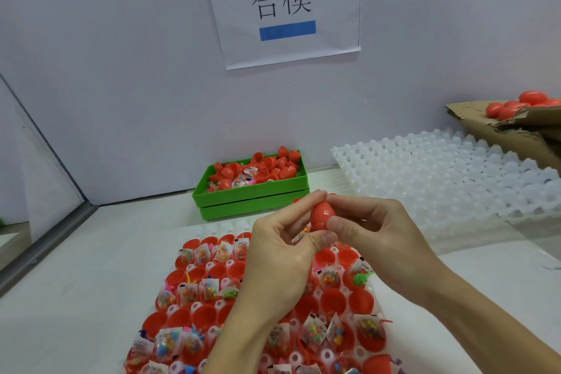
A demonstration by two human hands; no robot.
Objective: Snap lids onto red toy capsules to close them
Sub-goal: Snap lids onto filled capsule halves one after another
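Fingers (296, 215) of left hand (277, 255) and right hand (368, 234) pinching one capsule (323, 215), held above tray (194, 288) at its 12 o'clock edge. Green bin (252, 197) at 11 o'clock. Risk, as judged: lid seated crooked, uneven squeeze, capsule popping free onto filled halves below.

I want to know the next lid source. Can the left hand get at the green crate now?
Probably not yet: the left hand and right hand both grip the red capsule. The path to the green crate itself looks free, with bare table between.
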